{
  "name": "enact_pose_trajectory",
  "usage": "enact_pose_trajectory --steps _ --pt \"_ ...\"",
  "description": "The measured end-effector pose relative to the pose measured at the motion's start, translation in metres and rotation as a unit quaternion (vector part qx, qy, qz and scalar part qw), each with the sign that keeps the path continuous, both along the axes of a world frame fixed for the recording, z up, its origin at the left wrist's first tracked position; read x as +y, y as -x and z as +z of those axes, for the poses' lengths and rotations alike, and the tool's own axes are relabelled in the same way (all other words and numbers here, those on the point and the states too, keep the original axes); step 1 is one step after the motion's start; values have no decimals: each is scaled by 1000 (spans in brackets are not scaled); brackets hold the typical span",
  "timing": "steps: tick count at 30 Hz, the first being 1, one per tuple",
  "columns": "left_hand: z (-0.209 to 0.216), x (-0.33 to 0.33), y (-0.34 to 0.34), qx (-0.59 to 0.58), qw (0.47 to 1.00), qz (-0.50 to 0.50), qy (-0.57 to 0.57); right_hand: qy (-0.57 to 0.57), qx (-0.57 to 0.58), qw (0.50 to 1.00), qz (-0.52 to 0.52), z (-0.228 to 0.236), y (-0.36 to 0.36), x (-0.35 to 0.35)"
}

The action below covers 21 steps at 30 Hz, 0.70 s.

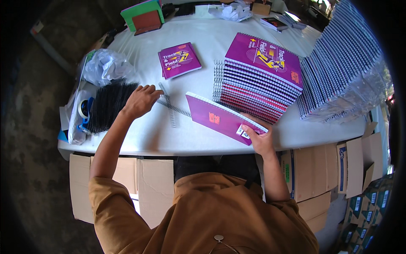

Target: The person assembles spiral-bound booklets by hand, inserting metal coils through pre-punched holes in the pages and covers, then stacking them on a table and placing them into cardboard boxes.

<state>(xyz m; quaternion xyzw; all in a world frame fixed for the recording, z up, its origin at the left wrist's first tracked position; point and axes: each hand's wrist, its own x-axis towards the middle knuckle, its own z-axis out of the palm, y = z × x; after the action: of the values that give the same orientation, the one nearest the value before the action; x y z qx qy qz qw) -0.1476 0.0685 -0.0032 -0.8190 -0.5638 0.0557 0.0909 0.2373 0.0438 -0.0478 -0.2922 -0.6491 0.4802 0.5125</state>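
Note:
My right hand [261, 137] grips a purple notebook [220, 120] by its right end, thumb on the cover near a white label. The notebook is held tilted above the table's near edge. A dark spiral binding coil [179, 110] runs out from the left end of its punched edge. My left hand [144, 100] is closed at the coil's far end; its fingertips are partly hidden. Another loose coil [171, 114] lies on the table, crossing beneath. Just left of my left hand lies a heap of black coils [111, 101].
Purple notebooks [177, 61] lie ahead. A stack of spiral-bound notebooks [258, 84] stands to the right, beside taller stacks [342, 63]. Crumpled plastic [106, 67] and a tape dispenser [83, 109] sit at the left. Cardboard boxes [311, 171] are below the white-covered table [146, 51].

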Motion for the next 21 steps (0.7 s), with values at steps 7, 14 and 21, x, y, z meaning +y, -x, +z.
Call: enact_pose_trajectory --steps 7,14,21 --pt "-9 6 -3 -187 959 202 71 8 6 1000 17 0 -1 -1" --pt "-27 4 6 -407 888 208 61 36 -7 999 -1 -12 -2 0" --pt "13 -53 -83 -639 741 55 199 31 10 999 7 -17 -4 8"
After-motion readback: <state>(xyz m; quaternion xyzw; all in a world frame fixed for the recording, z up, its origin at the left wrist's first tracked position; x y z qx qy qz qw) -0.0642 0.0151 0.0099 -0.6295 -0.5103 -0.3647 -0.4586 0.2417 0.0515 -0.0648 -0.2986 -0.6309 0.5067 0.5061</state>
